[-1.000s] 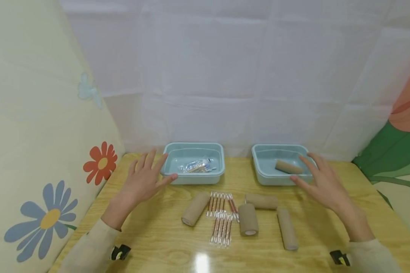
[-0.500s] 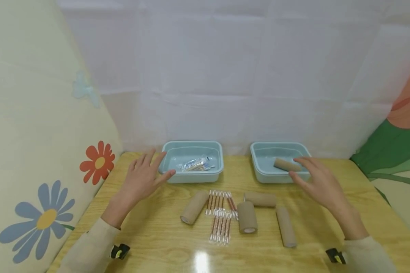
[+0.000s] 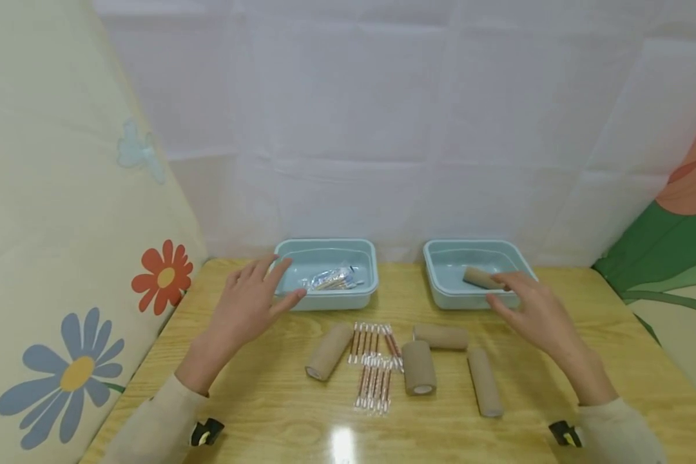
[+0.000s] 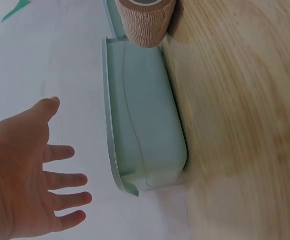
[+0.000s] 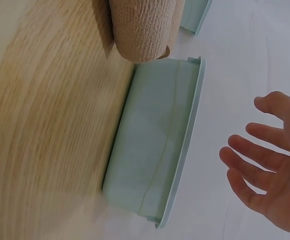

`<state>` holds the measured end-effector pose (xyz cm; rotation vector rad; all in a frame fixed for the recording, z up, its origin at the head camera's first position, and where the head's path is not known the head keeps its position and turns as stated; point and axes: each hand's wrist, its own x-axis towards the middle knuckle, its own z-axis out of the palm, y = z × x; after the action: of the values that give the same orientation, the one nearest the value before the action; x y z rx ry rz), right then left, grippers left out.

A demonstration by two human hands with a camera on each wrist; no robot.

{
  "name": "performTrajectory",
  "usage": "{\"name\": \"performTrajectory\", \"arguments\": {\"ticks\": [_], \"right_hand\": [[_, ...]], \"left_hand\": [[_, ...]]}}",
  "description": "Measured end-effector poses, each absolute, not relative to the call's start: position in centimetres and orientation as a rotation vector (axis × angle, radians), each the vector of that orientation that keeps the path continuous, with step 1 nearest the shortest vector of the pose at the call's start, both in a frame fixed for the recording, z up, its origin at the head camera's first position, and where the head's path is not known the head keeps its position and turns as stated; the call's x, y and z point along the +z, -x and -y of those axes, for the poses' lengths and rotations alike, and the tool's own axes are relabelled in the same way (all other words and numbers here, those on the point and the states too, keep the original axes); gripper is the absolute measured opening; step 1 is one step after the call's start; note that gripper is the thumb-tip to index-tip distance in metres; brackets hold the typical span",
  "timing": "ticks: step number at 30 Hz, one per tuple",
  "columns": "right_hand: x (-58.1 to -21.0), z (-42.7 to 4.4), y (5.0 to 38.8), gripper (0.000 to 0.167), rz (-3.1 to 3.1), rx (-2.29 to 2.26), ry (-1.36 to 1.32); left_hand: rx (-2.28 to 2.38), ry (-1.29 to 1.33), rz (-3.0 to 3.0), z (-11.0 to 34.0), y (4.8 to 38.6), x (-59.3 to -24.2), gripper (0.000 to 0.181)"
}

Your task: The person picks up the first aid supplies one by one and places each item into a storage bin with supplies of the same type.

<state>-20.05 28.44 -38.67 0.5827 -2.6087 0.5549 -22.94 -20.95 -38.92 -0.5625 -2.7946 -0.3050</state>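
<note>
Along the wooden counter (image 3: 290, 425) I see two pale-blue plastic tubs, the left tub (image 3: 325, 302) and right tub (image 3: 464, 301), standing well apart. The person's left hand (image 3: 246, 303) hovers by the left one and the right hand (image 3: 536, 316) by the other, each grip apart, fingers loosely spread, holding nothing. Four brown rolls (image 3: 419, 367) lie in front, another roll (image 3: 478, 278) sits inside the right tub, and clear-wrapped swabs (image 3: 376, 381) lie in two rows among the four.
</note>
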Motion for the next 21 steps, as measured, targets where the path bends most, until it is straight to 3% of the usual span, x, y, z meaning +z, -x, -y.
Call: {"name": "performTrajectory", "arguments": {"ticks": [21], "right_hand": [[-39.7,-26.6,19.8,0.032,2.591,0.566,-0.735]], "left_hand": [[-0.299,0.548,2.832,21.4,23.8,-40.8,0.073]]}}
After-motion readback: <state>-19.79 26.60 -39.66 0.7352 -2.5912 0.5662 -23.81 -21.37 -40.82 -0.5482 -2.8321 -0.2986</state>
